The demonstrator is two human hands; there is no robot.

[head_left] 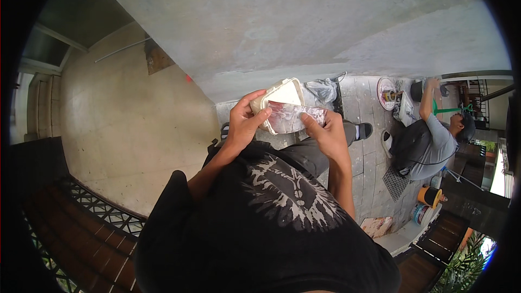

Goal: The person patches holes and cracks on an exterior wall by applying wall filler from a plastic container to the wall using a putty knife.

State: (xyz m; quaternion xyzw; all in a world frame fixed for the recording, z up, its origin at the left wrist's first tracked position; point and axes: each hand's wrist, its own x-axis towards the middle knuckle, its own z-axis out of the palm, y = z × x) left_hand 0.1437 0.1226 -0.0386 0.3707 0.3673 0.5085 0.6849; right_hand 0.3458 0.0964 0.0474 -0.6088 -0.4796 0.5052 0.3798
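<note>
Left hand clasps the cream tub at its 8 o'clock side. Right hand pinches the smeared scraper at its 3 o'clock end. Scraper's long axis: roughly 9 to 3 o'clock, spanning the tub's near side. Tub position: 2 o'clock from the left hand, the nearer one; 10 o'clock from the right. Left-hand contact with the scraper cannot be determined.

tub: plastic | scraper: streaked, faintly glossy (material unclear) | wall: matt, mottled | shirt: matt cloth
</note>
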